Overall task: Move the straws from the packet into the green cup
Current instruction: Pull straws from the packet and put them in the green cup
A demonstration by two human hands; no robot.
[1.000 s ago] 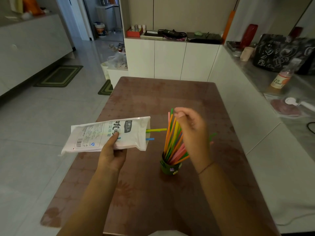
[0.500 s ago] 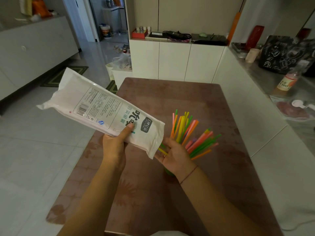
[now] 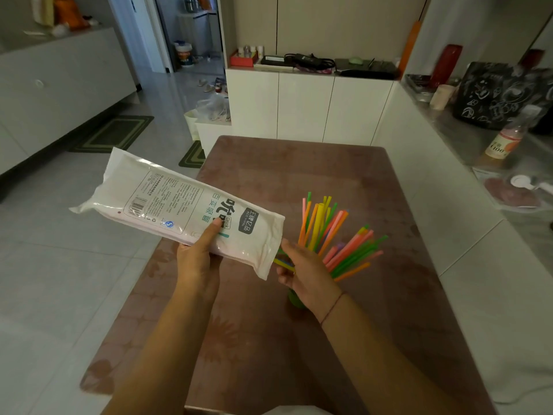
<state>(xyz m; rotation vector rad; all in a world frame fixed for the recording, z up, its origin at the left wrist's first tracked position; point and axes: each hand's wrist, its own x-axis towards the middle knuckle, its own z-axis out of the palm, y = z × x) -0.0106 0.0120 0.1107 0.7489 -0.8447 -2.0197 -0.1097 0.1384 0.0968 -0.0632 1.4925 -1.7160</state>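
Mostly hidden behind the right hand (image 3: pixel 305 275): small green cup (image 3: pixel 294 301), only a sliver of its wall showing below the palm, standing on the brown patterned tabletop (image 3: pixel 299 181) near the middle, toward the right edge. Cut off by the packet's open end: a few yellow and green straws (image 3: pixel 284 262) poking out of the mouth into the right palm; count not readable. Small print on the packet label too fine to make out.

White glossy plastic straw packet (image 3: pixel 185 205) with green and black lettering, held tilted over the table's left edge, sealed end up and left, open end down and right. Left hand (image 3: pixel 196 259) gripping the packet from below, thumb pressed on the label. Right hand partly closed, fingers loosely curled around the emerging straws. Fan of bright plastic straws (image 3: pixel 335 235), orange, pink, yellow and green, rising from the cup and leaning right.
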